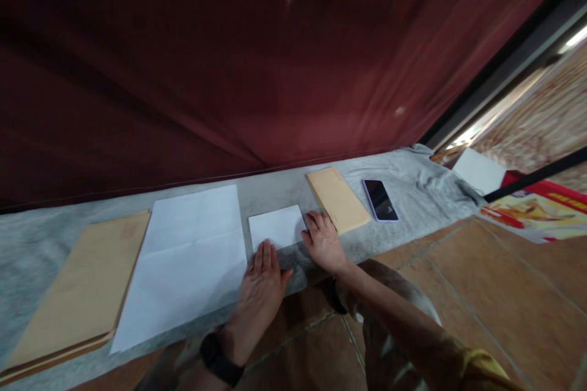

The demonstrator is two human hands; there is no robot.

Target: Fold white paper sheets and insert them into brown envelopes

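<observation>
A small white sheet of paper (276,226), perhaps folded, lies flat on the grey cloth in front of me. My left hand (263,278) rests palm down with its fingertips on the paper's near edge, fingers straight and thumb out to the side. At the right edge of the paper is my right hand (324,244), palm down with fingers apart, its thumb by the near right corner. Its far fingers reach beside a small brown envelope (338,198), maybe a stack of them. Neither hand grips anything.
Left of the small paper lies a large creased white sheet (188,256), then large brown envelopes (82,281). A phone (380,200) sits right of the small envelope. The grey cloth (413,177) covers a narrow surface against a dark red curtain (257,61). Tiled floor (463,275) lies below.
</observation>
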